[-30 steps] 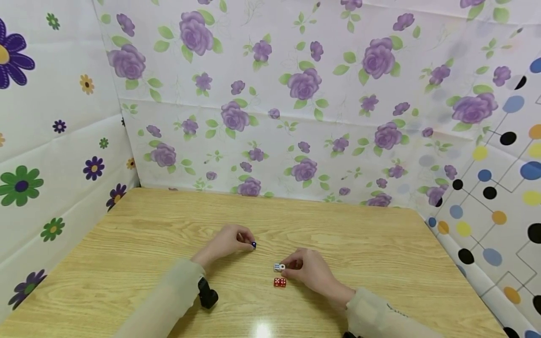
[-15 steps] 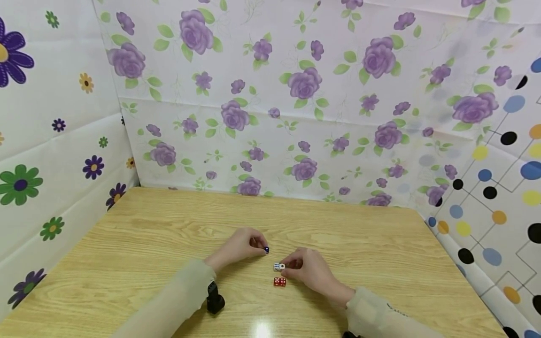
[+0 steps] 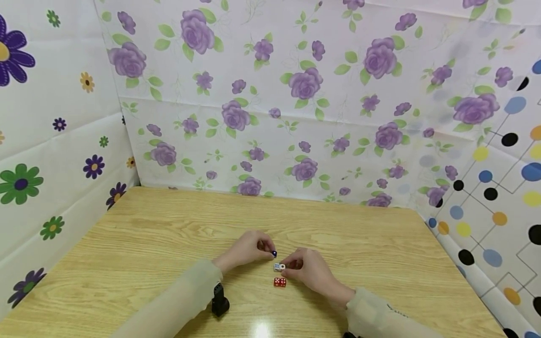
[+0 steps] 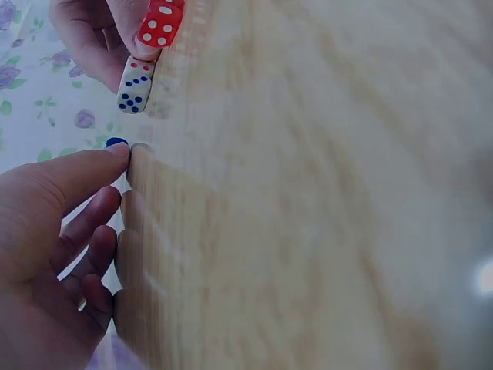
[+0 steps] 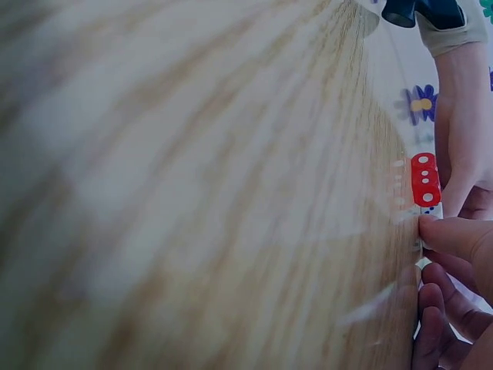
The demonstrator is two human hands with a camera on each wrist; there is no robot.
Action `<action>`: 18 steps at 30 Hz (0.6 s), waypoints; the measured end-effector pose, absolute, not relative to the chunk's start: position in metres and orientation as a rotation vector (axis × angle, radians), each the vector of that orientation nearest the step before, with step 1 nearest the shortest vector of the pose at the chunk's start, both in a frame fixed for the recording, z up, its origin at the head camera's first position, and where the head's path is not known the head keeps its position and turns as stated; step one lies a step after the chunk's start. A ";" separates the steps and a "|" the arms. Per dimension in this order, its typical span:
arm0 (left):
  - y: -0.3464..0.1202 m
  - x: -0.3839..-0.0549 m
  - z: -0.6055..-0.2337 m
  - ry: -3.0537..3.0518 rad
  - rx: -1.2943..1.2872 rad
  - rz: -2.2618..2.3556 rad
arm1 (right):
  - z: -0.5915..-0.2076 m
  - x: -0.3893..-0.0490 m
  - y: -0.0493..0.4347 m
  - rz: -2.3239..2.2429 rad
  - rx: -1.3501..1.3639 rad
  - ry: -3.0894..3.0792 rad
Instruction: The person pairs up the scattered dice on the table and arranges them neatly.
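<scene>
My left hand (image 3: 248,249) pinches a dark blue die (image 3: 274,254) between thumb and fingertips, just behind a pair of white dice. In the left wrist view the thumb covers most of this blue die (image 4: 116,142). My right hand (image 3: 312,271) pinches the right-hand white die (image 3: 282,267), which shows one dark pip on top. Against it stands the other white die (image 3: 276,267), with blue pips. Nearer to me, two red dice (image 3: 280,282) with white pips sit side by side. In the right wrist view the red dice (image 5: 425,179) partly hide the white ones.
The dice are on a glossy wood-grain table (image 3: 169,220). Behind it hangs a cloth with purple roses (image 3: 304,84). A flower-print cloth (image 3: 63,155) closes the left side and a dotted cloth (image 3: 498,197) the right. A black wrist camera (image 3: 220,300) sits on the left sleeve.
My left hand has moved right and a little toward me with the blue die, coming close to the white dice. The right hand, the white dice and the red dice have stayed in place.
</scene>
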State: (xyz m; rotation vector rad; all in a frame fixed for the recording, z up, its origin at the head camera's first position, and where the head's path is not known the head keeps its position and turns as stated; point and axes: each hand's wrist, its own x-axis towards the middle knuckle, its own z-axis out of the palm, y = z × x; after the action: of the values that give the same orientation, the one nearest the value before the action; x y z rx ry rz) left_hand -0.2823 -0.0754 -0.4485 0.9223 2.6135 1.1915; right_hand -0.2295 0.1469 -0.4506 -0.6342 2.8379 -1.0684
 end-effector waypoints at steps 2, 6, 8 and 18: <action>-0.075 -0.282 -0.449 2.611 0.918 1.192 | -0.450 -0.229 0.147 -1.067 -0.636 2.839; -0.073 -0.283 -0.451 2.617 0.900 1.187 | -0.450 -0.229 0.147 -1.079 -0.639 2.837; -0.072 -0.283 -0.452 2.624 0.896 1.186 | -0.451 -0.228 0.147 -1.089 -0.653 2.839; -0.072 -0.282 -0.451 2.631 0.889 1.199 | -0.451 -0.229 0.147 -1.080 -0.648 2.840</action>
State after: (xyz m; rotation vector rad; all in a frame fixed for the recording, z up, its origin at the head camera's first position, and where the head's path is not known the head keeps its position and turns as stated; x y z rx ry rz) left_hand -0.2819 -0.0718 -0.4514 0.8891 2.6310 1.1993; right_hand -0.2292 0.1473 -0.4513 -0.6482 2.8398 -1.0802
